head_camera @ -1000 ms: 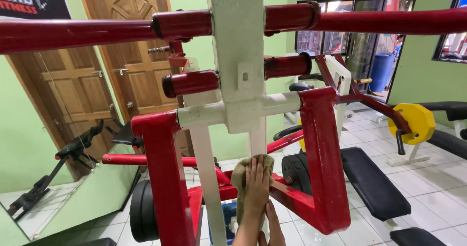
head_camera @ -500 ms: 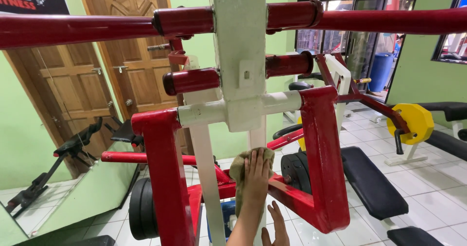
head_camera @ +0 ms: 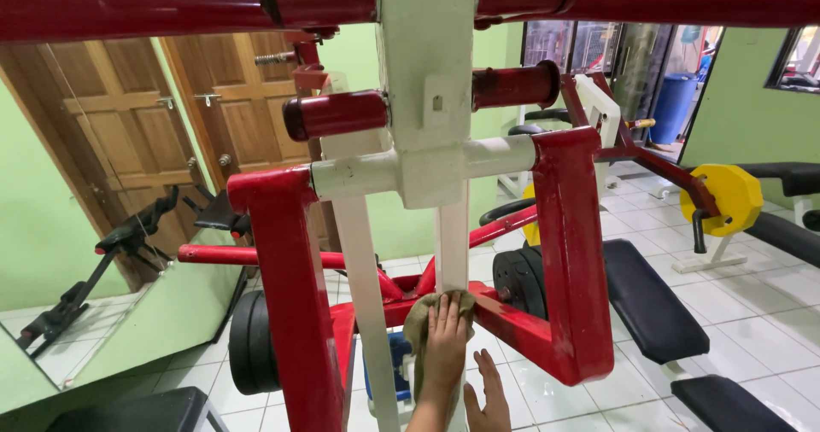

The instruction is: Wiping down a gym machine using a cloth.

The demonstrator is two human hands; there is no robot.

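Cloth pressed flat by left hand low on white upright; right hand spread open, upper frame seemingly unwiped

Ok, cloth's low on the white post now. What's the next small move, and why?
Probably slide the cloth on down the white post. The left hand presses it flat on the post just where the red frame crosses, and more post runs below toward the floor. The right hand lies open beside the post, holding nothing.

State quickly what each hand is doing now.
Left hand: open, pressing an olive cloth flat against the white post.
Right hand: open, holding nothing.
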